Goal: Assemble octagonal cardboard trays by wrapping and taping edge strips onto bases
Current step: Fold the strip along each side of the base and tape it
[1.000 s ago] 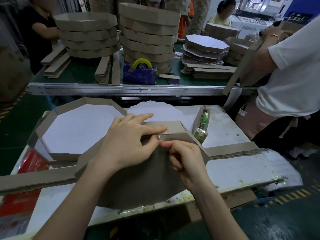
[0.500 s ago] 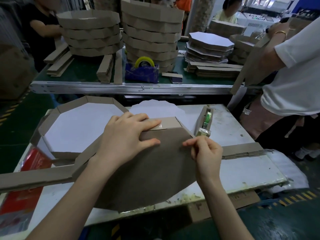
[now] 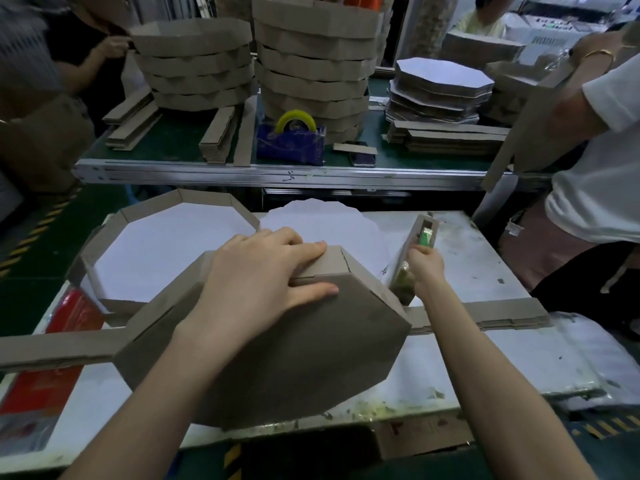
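The octagonal tray (image 3: 284, 358) lies brown underside up at the near edge of the white worktable (image 3: 485, 358). The left hand (image 3: 263, 282) rests on the tray's far side, with straight fingers pressing the edge strip (image 3: 329, 263) and the thumb flat on the base. Just right of the tray, the right hand (image 3: 424, 266) curls its fingers around the upright tape dispenser (image 3: 405, 254). A finished tray (image 3: 204, 199) sits behind on the left.

Upturned tray (image 3: 294, 358) front-ctr on table (image 3: 485, 355), open tray (image 3: 166, 254) behind-left, tape dispenser (image 3: 408, 247) right.
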A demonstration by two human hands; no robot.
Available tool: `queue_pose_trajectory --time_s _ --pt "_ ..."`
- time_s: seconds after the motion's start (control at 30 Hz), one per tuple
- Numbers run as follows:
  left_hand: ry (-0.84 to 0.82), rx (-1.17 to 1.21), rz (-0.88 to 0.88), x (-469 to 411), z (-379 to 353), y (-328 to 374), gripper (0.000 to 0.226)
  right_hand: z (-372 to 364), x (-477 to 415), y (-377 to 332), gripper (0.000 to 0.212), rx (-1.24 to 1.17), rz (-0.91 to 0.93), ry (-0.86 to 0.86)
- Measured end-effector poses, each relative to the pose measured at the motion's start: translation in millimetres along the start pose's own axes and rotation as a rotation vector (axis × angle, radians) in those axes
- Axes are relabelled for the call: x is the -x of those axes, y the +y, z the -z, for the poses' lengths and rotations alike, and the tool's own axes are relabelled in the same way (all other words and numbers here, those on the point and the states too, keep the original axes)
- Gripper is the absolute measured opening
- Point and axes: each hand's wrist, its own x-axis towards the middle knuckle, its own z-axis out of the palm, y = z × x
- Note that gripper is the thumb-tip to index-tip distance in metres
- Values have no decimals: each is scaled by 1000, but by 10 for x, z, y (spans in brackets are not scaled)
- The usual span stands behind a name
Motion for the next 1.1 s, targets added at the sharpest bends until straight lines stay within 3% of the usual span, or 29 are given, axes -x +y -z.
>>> queue_pose_trajectory --time_s 0.13,0.47,0.67,0.8,1.1 --pt "49 -14 -47 -10 -57 28 68 48 -417 187 40 153 -180 8" --pt "32 7 19 -59 -122 -30 68 -76 -846 263 45 -33 -341 -41" --pt "47 38 28 -84 -127 -15 66 -127 -742 214 16 -373 -298 108" --pt "47 34 25 -99 -133 -1 67 -179 -553 289 22 -588 -223 165" --pt "9 27 53 -83 -123 8 72 -196 -282 958 31 -273 -8 118"
